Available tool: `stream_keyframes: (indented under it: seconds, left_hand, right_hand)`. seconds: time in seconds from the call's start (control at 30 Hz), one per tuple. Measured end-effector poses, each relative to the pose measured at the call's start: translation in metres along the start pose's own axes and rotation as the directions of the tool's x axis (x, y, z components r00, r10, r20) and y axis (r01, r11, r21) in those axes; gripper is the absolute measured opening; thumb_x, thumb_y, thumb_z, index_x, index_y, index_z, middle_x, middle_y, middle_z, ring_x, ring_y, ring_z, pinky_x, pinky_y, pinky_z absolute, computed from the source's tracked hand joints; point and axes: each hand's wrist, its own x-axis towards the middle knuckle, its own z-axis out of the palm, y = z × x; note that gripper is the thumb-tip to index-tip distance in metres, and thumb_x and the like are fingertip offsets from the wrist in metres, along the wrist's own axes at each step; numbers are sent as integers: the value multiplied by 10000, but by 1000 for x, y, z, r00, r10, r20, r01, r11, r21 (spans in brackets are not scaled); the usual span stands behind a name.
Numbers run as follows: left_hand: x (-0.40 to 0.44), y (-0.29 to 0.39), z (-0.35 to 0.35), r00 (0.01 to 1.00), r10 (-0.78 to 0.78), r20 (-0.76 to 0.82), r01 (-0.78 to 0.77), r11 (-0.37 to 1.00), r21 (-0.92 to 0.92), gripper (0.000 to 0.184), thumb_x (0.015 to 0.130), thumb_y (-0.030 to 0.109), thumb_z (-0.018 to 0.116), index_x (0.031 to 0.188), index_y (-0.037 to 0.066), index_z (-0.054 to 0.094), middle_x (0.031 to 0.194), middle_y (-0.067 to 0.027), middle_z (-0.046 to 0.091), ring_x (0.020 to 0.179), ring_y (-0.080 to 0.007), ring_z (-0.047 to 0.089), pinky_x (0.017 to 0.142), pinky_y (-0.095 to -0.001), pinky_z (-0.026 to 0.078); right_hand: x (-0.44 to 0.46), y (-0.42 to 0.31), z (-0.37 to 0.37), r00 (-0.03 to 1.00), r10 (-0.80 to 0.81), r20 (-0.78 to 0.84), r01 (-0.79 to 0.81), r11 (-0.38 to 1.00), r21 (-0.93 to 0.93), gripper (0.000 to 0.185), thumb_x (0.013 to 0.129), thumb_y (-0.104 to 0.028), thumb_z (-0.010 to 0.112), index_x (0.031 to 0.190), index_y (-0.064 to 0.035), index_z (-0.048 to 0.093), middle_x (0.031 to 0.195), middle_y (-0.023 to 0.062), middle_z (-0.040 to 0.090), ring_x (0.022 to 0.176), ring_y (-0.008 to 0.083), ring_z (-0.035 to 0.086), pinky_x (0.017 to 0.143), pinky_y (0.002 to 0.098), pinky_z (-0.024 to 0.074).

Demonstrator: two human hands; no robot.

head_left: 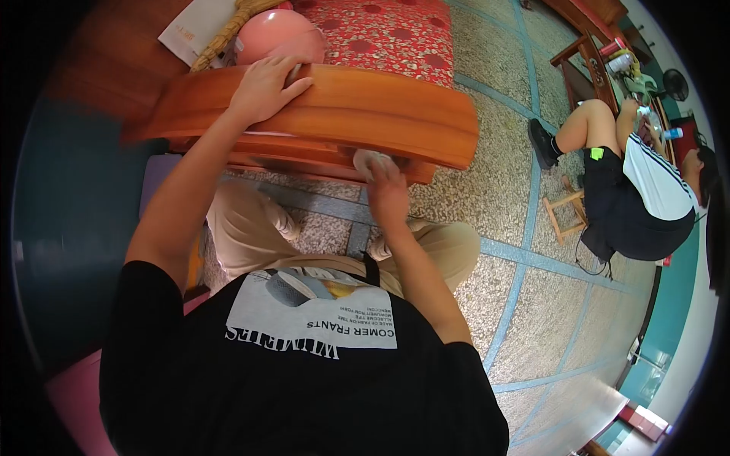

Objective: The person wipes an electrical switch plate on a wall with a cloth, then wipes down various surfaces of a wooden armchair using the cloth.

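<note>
My left hand [266,90] lies on the broad, curved wooden top board [380,99] of a piece of furniture, thumb apart and fingertips at the far edge. My right hand [389,196] is lower and to the right, its fingers closed on a pale greyish cloth [372,162]. The cloth touches the wood beneath the top board, near the lower wooden rail [422,172]. Part of the cloth is hidden by my fingers.
Behind the board are a shiny pink rounded object [280,36], a woven straw item [220,42] and a red patterned cover [380,34]. At right a person [646,178] sits on a low wooden stool [564,215] beside a cluttered table [597,72]. Speckled floor [494,197] lies between.
</note>
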Motion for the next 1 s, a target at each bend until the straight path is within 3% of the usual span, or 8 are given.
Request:
stream_keyframes:
  seconds: [0.07,0.13,0.2,0.23,0.33,0.57,0.77,1.0]
  left_hand:
    - [1,-1,2,999,22,-30,-22,1000,12,375,808,389,476,1060,113,499,944,-106,534,960,-290,484,860,-398,347]
    - [-1,1,1,999,13,-44,-12,1000,13,375,806,393,476,1057,116,501,939,-102,538,958,-290,484,860,-394,348]
    - [-1,2,-1,999,24,-30,-24,1000,4,369,808,387,472,1060,120,501,935,-102,542,963,-288,482,864,-390,348]
    - [0,4,-1,999,23,-41,-23,1000,0,369,808,387,472,1060,120,501,935,-102,542,963,-288,482,864,-390,348]
    - [1,6,-4,999,-13,39,14,999,-35,360,811,374,468,1066,123,500,971,-105,546,983,-285,476,877,-383,344]
    - [-3,11,2,999,-41,1,41,999,-3,376,815,396,459,1083,136,503,1063,-107,541,1022,-292,473,900,-389,337]
    - [-3,15,2,997,-29,-66,29,1000,-12,333,801,314,514,1066,113,503,1033,-121,532,1014,-292,464,898,-383,337]
    - [-5,18,0,998,-7,-64,4,999,-45,326,804,319,500,1061,118,506,1033,-114,530,1016,-277,463,899,-378,335]
  right_hand:
    - [-4,-1,38,1000,4,6,-2,965,-261,264,681,-36,526,943,-54,553,999,119,502,911,321,490,716,392,441]
    - [-8,0,49,997,-80,2,78,972,-221,225,688,-57,524,911,-61,552,976,105,500,895,327,484,708,390,442]
    - [-16,-1,46,879,-194,435,259,961,-93,233,694,-66,512,923,-67,558,987,96,514,912,324,489,729,394,443]
    - [-29,14,61,866,-279,414,209,956,207,270,676,-59,522,941,-68,572,990,103,529,931,319,494,743,394,445]
    - [-30,-9,11,877,-101,469,-38,960,276,310,654,-43,535,961,-63,573,986,123,535,944,312,497,770,392,434]
    - [10,-32,-26,989,8,145,-9,1000,11,351,639,0,543,980,-80,566,1041,128,523,942,335,483,790,400,417]
    - [3,-16,49,959,-215,183,230,971,-67,325,668,-14,554,988,-66,576,1053,95,526,934,306,492,737,385,458]
    - [-7,-4,52,965,-159,211,204,954,-217,245,732,-59,542,974,-56,583,1053,64,541,911,285,520,607,344,504]
